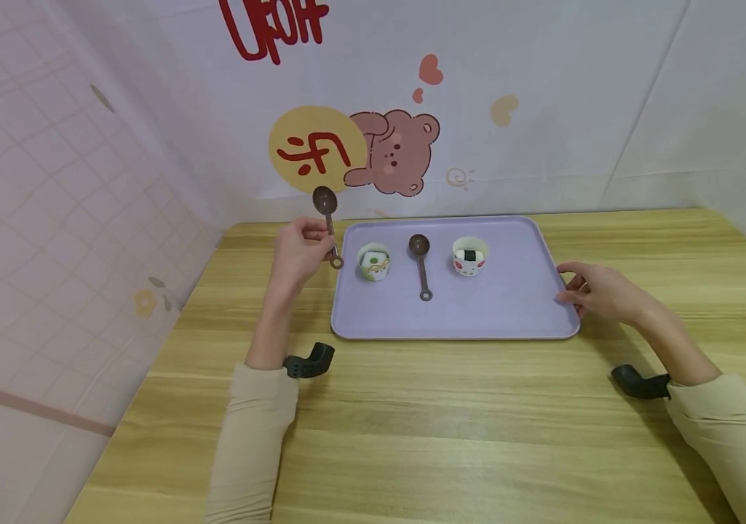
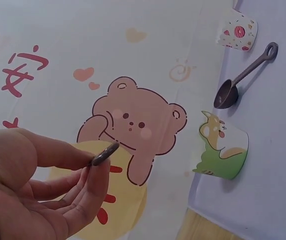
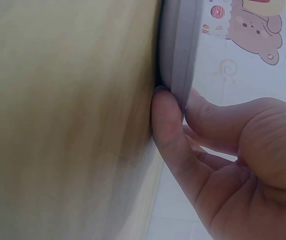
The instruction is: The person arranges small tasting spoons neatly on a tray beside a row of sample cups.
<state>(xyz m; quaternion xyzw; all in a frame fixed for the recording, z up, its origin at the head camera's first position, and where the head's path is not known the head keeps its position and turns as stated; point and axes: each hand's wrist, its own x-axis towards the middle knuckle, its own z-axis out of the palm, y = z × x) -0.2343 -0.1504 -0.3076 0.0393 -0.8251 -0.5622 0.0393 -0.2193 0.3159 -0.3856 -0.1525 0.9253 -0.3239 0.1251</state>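
My left hand [image 1: 297, 251] pinches a brown measuring spoon [image 1: 324, 200] by its handle, just off the left edge of the lilac tray [image 1: 497, 309]. The spoon's round bowl points away, and its ring end shows at the fingertips in the left wrist view. On the tray lies a second brown measuring spoon [image 1: 419, 246], between a green-and-white paper cup [image 1: 374, 263] and a white patterned paper cup [image 1: 469, 259]. At the tray's right edge my right hand [image 1: 605, 292] grips the rim, one digit above and one tucked under it in the right wrist view.
Under the tray is a wood-grain table [image 1: 451, 422]. A pale cloth wall [image 1: 562, 116] with a printed bear [image 1: 405, 149] stands right behind it, with more cloth at left. Each paper cup holds a small food-like item. Dark wrist-camera mounts [image 1: 310, 362] sit at both wrists.
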